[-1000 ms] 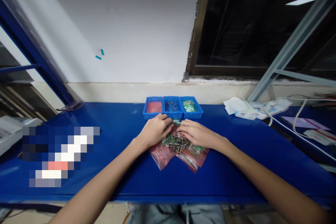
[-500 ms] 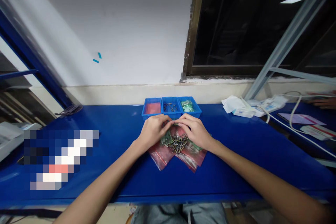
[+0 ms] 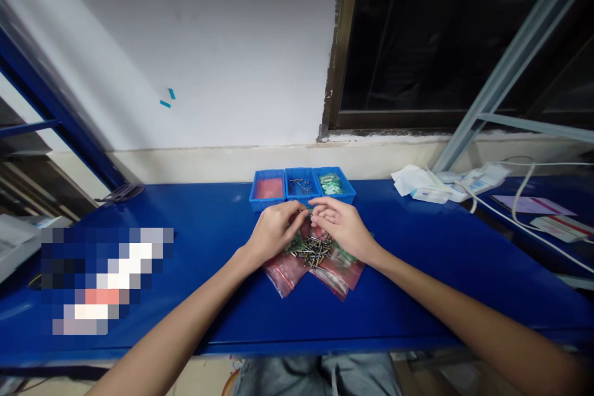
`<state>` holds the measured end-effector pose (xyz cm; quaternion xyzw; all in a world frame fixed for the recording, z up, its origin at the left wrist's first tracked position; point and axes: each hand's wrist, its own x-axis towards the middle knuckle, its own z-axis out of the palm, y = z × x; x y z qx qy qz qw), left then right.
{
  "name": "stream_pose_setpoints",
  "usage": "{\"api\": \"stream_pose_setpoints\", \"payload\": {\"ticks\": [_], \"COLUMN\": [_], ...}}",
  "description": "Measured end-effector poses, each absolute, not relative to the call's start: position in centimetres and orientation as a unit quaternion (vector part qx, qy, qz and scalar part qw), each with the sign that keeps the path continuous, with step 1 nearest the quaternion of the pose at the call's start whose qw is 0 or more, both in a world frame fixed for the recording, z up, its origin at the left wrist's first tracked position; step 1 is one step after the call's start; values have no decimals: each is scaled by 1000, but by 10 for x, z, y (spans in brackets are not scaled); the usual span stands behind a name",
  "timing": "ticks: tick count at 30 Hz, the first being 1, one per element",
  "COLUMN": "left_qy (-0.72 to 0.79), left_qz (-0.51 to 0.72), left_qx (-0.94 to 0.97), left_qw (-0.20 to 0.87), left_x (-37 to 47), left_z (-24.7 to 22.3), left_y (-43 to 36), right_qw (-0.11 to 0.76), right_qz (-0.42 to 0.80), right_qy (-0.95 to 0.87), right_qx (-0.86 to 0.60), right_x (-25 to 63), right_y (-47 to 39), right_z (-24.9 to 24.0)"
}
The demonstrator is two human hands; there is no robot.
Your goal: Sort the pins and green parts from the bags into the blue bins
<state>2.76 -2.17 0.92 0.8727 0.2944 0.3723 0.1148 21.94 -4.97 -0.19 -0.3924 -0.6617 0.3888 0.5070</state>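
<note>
Where they lie heaped, metal pieces (image 3: 314, 253) glint.

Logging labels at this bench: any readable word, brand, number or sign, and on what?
None readable.
Blue bins: no text made out on the parts that show.
Pink bags: no print made out.
White packet, right: faint marks, too small and blurred.
Papers, far right: any print too blurred.
Pixelated patch, left: blocked out, cannot tell.

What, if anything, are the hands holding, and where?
The left hand and right hand nearly meet near the metal pieces; whether either holds anything cannot be told.
</note>
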Motion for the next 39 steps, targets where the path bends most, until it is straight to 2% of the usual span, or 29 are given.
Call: {"api": "stream_pose_setpoints", "payload": {"ticks": [12,21,25,35,39], "left_qy": [264,267,258,251,243], "left_qz": [329,437,465,368,395], "left_qx": [902,851,843,895,882], "left_qw": [93,113,83,37,84], "left_x": [29,31,33,27,27], "left_z": [1,2,7,1,0], "left_y": [-24,-21,-25,-20,-18], "right_qw": [522,492,480,468,488], "right_qz": [422,427,435,446,442], "right_qy": [-603,-626,-633,-659,-647], "right_qx": [-431,-428,-423,-385,-385], "right_x": [223,221,217,213,216], "right_y": [-45,-45,-50,-56,-51], "right_z": [0,-3,-3,6,0]}}
